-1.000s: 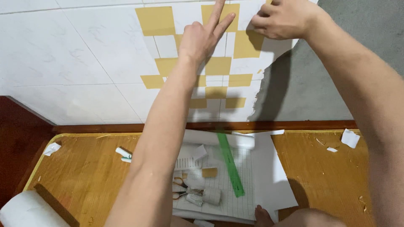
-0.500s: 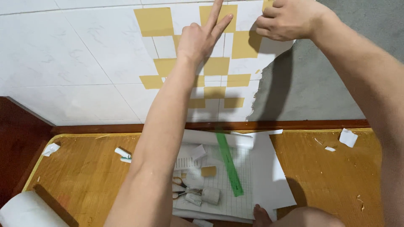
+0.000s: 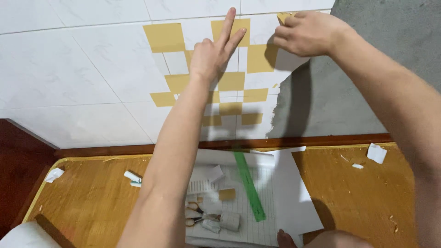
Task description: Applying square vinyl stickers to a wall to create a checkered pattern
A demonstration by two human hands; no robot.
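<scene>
1. Your left hand (image 3: 212, 56) was raised against the wall (image 3: 82, 78), two fingers (image 3: 228, 25) stretched out flat and the rest curled; it gripped nothing. The fingertips pressed on a yellow square (image 3: 229, 28) in the top row, apparently to hold it flat to the tile.
2. Your right hand (image 3: 308, 33) was closed in a pinch on the corner (image 3: 284, 17) of a yellow piece at the upper edge of the pattern. The rest of that piece was hidden behind the hand, so you could not tell its size.
3. The pinched corner lay just right of your left fingertips, with both hands near each other on the top row.
4. More yellow squares (image 3: 231, 81) sat below your hands in a stepped pattern, ending near the ragged edge where tile met bare grey wall (image 3: 363, 92).
5. On the floor (image 3: 92, 193) below lay a cutting mat (image 3: 257, 220) with a green ruler (image 3: 248, 183), scissors (image 3: 195, 215), a tape roll (image 3: 229, 221) and one spare yellow square (image 3: 227, 194), well apart from both hands.
</scene>
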